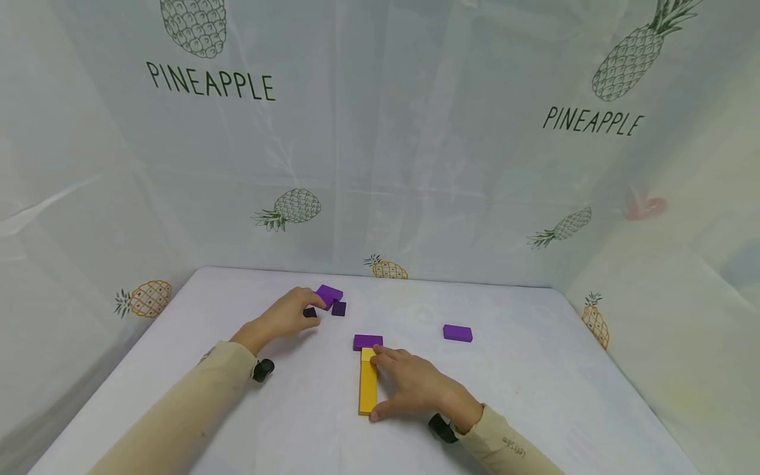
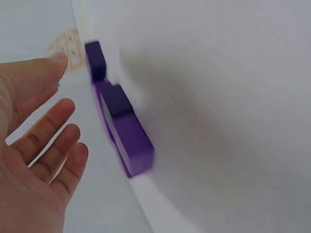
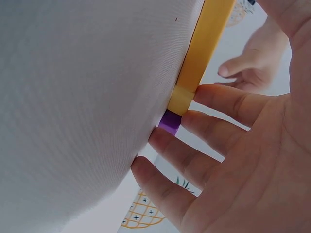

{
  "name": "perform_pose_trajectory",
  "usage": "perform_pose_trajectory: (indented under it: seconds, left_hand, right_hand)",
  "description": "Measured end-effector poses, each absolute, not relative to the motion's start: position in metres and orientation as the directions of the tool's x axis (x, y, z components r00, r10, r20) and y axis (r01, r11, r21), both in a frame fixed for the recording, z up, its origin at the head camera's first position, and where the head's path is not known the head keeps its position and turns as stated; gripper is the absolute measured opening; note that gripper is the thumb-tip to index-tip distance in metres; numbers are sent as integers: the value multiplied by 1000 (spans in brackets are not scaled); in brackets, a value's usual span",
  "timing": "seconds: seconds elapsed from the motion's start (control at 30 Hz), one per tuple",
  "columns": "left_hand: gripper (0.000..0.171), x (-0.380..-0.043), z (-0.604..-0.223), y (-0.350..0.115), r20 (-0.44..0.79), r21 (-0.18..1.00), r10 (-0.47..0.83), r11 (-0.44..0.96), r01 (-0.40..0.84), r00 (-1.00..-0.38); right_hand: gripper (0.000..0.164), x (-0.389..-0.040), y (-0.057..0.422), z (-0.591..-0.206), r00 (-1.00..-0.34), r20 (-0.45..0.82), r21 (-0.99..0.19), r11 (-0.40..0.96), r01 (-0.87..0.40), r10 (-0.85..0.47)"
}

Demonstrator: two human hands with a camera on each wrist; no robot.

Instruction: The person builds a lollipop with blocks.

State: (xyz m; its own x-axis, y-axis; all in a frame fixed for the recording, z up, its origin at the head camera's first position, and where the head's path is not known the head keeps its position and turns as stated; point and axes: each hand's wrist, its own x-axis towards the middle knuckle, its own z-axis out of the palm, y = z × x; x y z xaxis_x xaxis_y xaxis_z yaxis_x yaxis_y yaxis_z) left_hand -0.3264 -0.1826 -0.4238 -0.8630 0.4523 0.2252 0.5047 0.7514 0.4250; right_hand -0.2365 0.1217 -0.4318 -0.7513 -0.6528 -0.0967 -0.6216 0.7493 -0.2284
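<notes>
My left hand [image 1: 285, 314] hovers beside a small cluster at the back left, its fingers loosely spread and holding nothing. That cluster has purple blocks [image 1: 331, 291] and two dark purple cubes, one cube [image 1: 339, 309] on the right and the other cube [image 1: 310, 312] partly behind the fingers. In the left wrist view, one dark cube sits at the end of a purple block [image 2: 133, 141]. My right hand [image 1: 418, 382] lies along a long yellow block [image 1: 367, 389], extended fingertips at a pale yellow cube [image 3: 181, 99] capping its far end. Beyond that cube, a purple block [image 1: 367, 341] lies crosswise.
Another purple block [image 1: 458, 333] lies by itself to the right on the white tabletop [image 1: 522, 396]. A white curtain [image 1: 427, 165] printed with pineapples hangs behind the table and along both sides.
</notes>
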Motion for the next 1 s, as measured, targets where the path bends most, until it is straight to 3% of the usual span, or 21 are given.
perform_pose_trajectory:
  seconds: [0.57,1.0]
  left_hand:
    - [33,-334,-432,-194,166,355,376,840,411,-912]
    - [26,-337,-435,-183,213,336,383,835,435,-899]
  right_hand:
    - [97,-238,123,-434,-744,-91,-224,741,-633,-662]
    - [98,-239,122,-433,-748,-97,-233,746,-624,-656]
